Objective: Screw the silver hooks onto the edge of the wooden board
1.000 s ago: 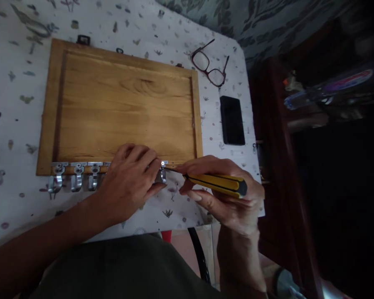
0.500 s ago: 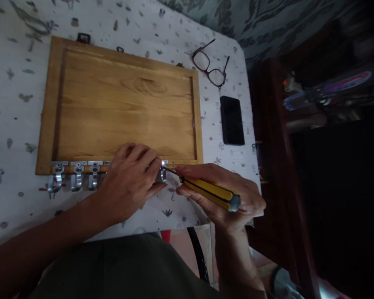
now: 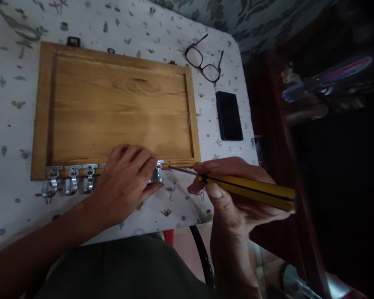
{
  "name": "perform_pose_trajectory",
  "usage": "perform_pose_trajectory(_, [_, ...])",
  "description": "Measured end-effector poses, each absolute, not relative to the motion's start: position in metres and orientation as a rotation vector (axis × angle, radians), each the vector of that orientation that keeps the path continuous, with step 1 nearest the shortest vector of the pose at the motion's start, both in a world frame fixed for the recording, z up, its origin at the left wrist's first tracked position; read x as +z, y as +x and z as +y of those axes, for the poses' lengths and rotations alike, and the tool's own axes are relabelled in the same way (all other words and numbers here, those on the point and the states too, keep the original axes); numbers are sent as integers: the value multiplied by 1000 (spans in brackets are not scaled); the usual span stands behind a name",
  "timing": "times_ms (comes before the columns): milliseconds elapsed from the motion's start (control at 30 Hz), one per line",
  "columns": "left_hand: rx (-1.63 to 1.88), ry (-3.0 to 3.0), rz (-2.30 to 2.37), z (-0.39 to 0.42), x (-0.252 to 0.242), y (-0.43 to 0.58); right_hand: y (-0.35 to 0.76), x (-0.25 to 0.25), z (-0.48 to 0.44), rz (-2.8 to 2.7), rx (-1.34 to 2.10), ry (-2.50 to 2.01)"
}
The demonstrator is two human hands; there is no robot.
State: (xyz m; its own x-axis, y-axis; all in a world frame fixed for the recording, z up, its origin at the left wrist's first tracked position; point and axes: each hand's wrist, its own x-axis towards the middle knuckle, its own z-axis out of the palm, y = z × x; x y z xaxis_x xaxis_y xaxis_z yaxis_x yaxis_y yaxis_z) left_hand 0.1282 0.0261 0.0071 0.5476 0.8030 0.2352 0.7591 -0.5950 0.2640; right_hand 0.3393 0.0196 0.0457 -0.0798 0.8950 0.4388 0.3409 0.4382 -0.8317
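A wooden board (image 3: 118, 108) lies flat on the patterned tablecloth (image 3: 15, 25). A metal rail of hooks (image 3: 70, 182) runs along its near edge. My left hand (image 3: 124, 182) is closed over the right end of that rail, pinching the last hook (image 3: 158, 174). My right hand (image 3: 233, 195) grips a yellow and black screwdriver (image 3: 252, 193). Its thin tip (image 3: 174, 168) sits just right of the last hook, a little away from the screw.
Dark-framed glasses (image 3: 204, 62) and a black phone (image 3: 229, 116) lie on the table right of the board. Small black clips (image 3: 72, 40) sit past the board's far edge. A dark wooden shelf (image 3: 314, 91) stands to the right. My lap is below the table edge.
My right hand has drawn the screwdriver back to the right, so its tip has come off the screw on the last hook. The left hand stays put. The view shifted slightly.
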Motion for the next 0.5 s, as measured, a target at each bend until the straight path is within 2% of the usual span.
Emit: perform_pose_trajectory(500, [493,2662,1329,27,8,128,340,30,20,-1769,775,-1096])
